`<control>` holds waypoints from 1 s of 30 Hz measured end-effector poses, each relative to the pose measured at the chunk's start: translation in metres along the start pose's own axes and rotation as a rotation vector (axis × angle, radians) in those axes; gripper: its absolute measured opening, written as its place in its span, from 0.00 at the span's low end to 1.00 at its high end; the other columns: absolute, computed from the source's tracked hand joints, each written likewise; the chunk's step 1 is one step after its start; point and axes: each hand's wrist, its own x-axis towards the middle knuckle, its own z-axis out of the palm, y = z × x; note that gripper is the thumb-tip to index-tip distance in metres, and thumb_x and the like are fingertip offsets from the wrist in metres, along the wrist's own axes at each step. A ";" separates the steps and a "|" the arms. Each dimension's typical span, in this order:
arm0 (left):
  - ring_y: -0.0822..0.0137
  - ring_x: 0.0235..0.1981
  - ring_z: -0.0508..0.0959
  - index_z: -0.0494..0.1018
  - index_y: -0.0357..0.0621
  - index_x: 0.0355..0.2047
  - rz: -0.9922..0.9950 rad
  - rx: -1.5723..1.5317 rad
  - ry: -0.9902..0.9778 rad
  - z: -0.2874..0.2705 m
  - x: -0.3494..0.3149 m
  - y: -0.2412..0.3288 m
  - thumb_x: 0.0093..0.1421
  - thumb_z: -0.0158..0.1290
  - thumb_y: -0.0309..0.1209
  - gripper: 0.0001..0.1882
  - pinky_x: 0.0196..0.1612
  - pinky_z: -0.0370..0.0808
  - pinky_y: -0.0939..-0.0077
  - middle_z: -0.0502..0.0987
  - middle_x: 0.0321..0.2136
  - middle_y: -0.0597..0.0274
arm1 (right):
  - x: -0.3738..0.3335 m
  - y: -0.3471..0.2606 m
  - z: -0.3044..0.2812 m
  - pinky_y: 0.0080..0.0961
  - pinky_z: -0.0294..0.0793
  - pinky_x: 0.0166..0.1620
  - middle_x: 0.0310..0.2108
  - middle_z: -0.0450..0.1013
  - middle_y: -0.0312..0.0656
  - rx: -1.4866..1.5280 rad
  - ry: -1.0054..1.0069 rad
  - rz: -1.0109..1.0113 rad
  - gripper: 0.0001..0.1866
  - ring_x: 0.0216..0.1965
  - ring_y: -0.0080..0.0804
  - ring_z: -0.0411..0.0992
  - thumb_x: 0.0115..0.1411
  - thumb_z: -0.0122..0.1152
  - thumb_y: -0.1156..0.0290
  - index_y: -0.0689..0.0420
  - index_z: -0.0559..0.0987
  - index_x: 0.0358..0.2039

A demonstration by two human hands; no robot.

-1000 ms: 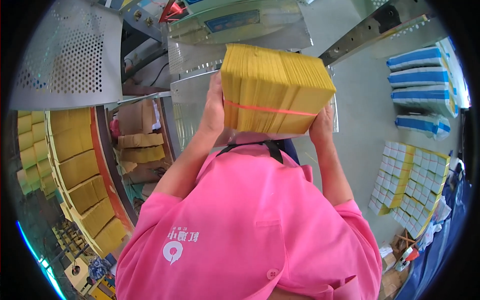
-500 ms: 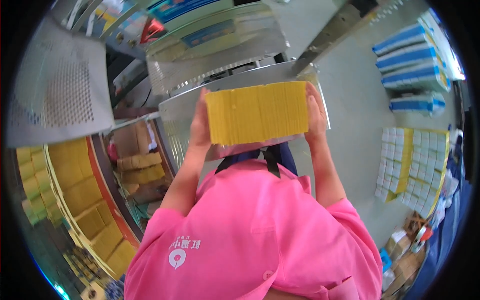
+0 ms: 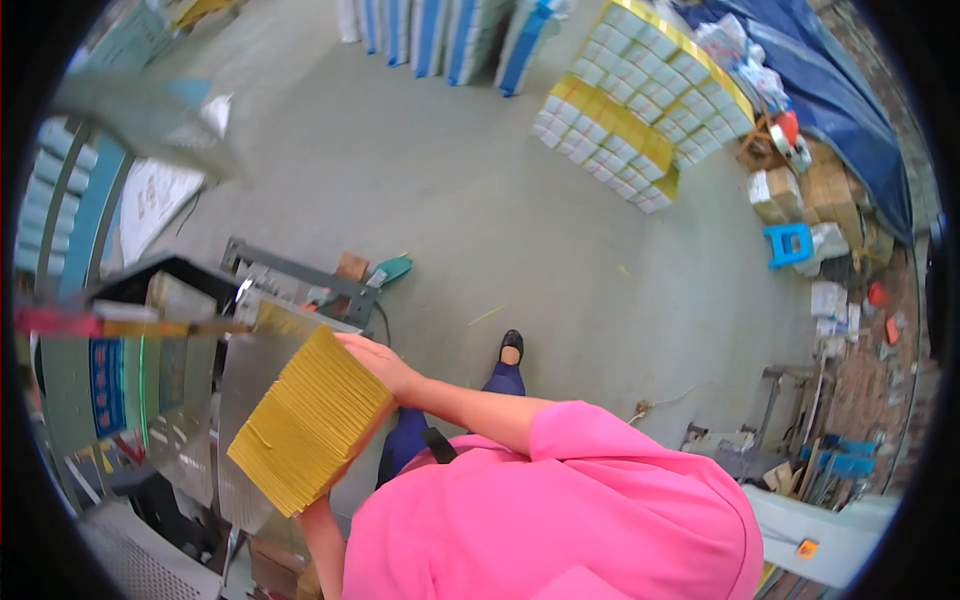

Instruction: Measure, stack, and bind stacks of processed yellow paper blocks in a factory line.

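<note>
A thick stack of yellow paper sheets [image 3: 312, 420] is held between my two hands, tilted, at the left of the head view. My right hand [image 3: 382, 362] presses against its far end, the fingers partly out of sight behind the sheets. At the near end my left hand [image 3: 316, 512] shows only in small part below the stack; its fingers are hidden. Just beyond the stack stands a metal machine with a sheet-metal table [image 3: 232, 375].
White packs wrapped in yellow [image 3: 620, 120] stand on the floor at the far right. Blue-and-white bundles [image 3: 440, 40] are at the top. A blue stool [image 3: 789, 244] and cardboard boxes [image 3: 825, 190] lie right. A perforated metal panel [image 3: 140, 550] sits lower left.
My body has turned to the right, so the machine now lies at the left of the view. The paper stack, still between both hands, has gone from level to tilted.
</note>
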 end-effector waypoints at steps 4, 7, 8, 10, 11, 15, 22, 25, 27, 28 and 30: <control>0.58 0.61 0.67 0.60 0.43 0.63 -0.198 -0.036 -0.001 0.053 -0.022 -0.017 0.68 0.42 0.47 0.29 0.61 0.66 0.60 0.65 0.62 0.57 | -0.082 -0.074 -0.101 0.23 0.66 0.55 0.53 0.70 0.37 0.114 0.309 0.020 0.21 0.54 0.24 0.67 0.69 0.47 0.62 0.60 0.69 0.58; 0.58 0.60 0.68 0.61 0.43 0.62 -0.345 -0.031 0.000 0.126 -0.020 -0.035 0.68 0.43 0.47 0.28 0.60 0.68 0.60 0.66 0.61 0.57 | -0.133 -0.120 -0.194 0.22 0.69 0.51 0.48 0.72 0.36 0.128 0.547 0.064 0.18 0.48 0.23 0.69 0.67 0.49 0.62 0.60 0.73 0.52; 0.58 0.59 0.69 0.61 0.43 0.62 -0.399 -0.024 0.002 0.149 -0.019 -0.038 0.68 0.43 0.47 0.28 0.59 0.68 0.59 0.67 0.60 0.57 | -0.151 -0.135 -0.223 0.23 0.70 0.48 0.45 0.73 0.36 0.067 0.670 0.159 0.18 0.46 0.23 0.70 0.66 0.50 0.61 0.60 0.74 0.49; 0.58 0.59 0.69 0.62 0.44 0.62 -0.451 0.000 -0.017 0.223 -0.004 -0.047 0.68 0.43 0.47 0.28 0.59 0.69 0.59 0.68 0.60 0.57 | -0.184 -0.163 -0.278 0.23 0.70 0.46 0.43 0.73 0.36 0.191 0.672 0.154 0.17 0.43 0.22 0.70 0.65 0.51 0.61 0.59 0.74 0.48; 0.58 0.56 0.72 0.64 0.45 0.60 -0.507 -0.061 -0.051 0.268 0.000 -0.055 0.68 0.43 0.46 0.26 0.55 0.72 0.59 0.71 0.57 0.59 | -0.200 -0.180 -0.305 0.23 0.70 0.43 0.40 0.73 0.36 0.280 0.647 0.184 0.16 0.40 0.22 0.70 0.65 0.51 0.60 0.58 0.75 0.46; 0.59 0.53 0.74 0.67 0.48 0.58 -0.601 -0.021 -0.208 0.403 0.034 -0.075 0.67 0.43 0.47 0.24 0.53 0.74 0.59 0.73 0.54 0.60 | -0.259 -0.259 -0.374 0.20 0.70 0.39 0.35 0.73 0.35 0.267 0.871 -0.042 0.15 0.37 0.20 0.70 0.66 0.53 0.61 0.58 0.74 0.46; 0.61 0.51 0.76 0.68 0.46 0.56 -0.575 0.197 -0.296 0.562 0.137 -0.156 0.67 0.43 0.46 0.23 0.51 0.75 0.61 0.75 0.52 0.60 | -0.284 -0.330 -0.505 0.20 0.68 0.38 0.30 0.70 0.31 0.156 1.092 -0.203 0.24 0.31 0.18 0.66 0.66 0.53 0.63 0.55 0.66 0.61; 0.61 0.53 0.74 0.68 0.46 0.56 -0.639 0.181 -0.328 0.642 0.170 -0.199 0.67 0.43 0.48 0.24 0.55 0.73 0.60 0.74 0.52 0.60 | -0.283 -0.371 -0.561 0.23 0.68 0.47 0.41 0.73 0.37 0.117 1.229 -0.170 0.24 0.42 0.23 0.69 0.66 0.53 0.64 0.55 0.67 0.61; 0.61 0.51 0.76 0.69 0.44 0.54 -0.766 0.074 -0.289 0.719 0.188 -0.218 0.67 0.43 0.46 0.24 0.53 0.74 0.59 0.75 0.52 0.58 | -0.296 -0.407 -0.606 0.24 0.67 0.55 0.51 0.74 0.43 0.101 1.295 -0.110 0.22 0.51 0.29 0.70 0.67 0.52 0.65 0.55 0.69 0.60; 0.61 0.52 0.76 0.69 0.44 0.55 -0.843 0.128 -0.329 0.748 0.200 -0.232 0.67 0.42 0.46 0.24 0.54 0.74 0.59 0.75 0.52 0.58 | -0.304 -0.423 -0.633 0.25 0.67 0.55 0.51 0.74 0.44 0.020 1.297 -0.208 0.22 0.52 0.29 0.70 0.67 0.51 0.64 0.57 0.70 0.59; 0.60 0.52 0.75 0.69 0.44 0.55 -0.936 0.194 -0.385 0.796 0.221 -0.258 0.67 0.41 0.46 0.24 0.54 0.74 0.59 0.74 0.53 0.58 | -0.310 -0.455 -0.687 0.25 0.66 0.56 0.52 0.73 0.45 -0.049 1.315 -0.307 0.21 0.52 0.30 0.70 0.68 0.50 0.63 0.59 0.71 0.58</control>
